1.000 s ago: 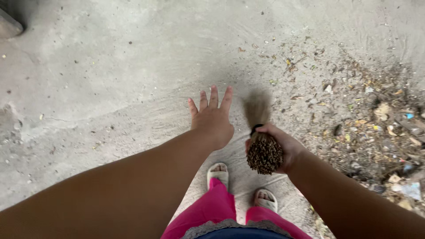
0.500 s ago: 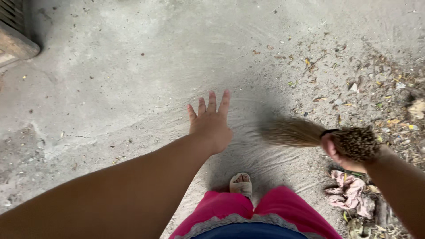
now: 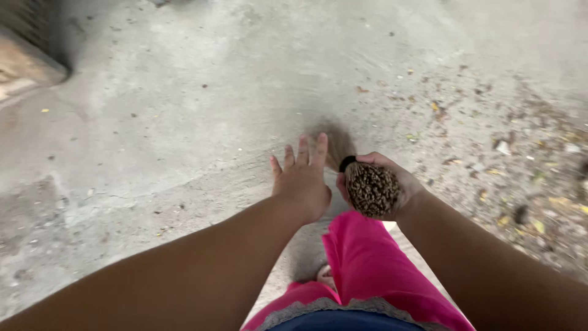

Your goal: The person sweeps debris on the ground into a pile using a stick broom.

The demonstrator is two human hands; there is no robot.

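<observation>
My right hand [image 3: 392, 184] grips the bound end of a short straw broom [image 3: 370, 187]. Its cut stub end faces the camera, and its blurred bristles reach toward the concrete floor [image 3: 184, 110] just ahead. My left hand [image 3: 301, 178] hangs in the air right beside the broom, fingers spread, holding nothing. Pink trousers [image 3: 367, 257] cover my leg, which is lifted forward under both hands.
Dry leaves, scraps and dirt [image 3: 527, 159] lie scattered over the floor on the right. A raised dark step or edge [image 3: 27, 58] sits at the far left corner. Part of a sandalled foot [image 3: 324, 276] shows below my left wrist.
The broom swung out to the right and has come back to the middle, next to my left hand. My right leg has stepped forward. The view has shifted, with the litter further right.
</observation>
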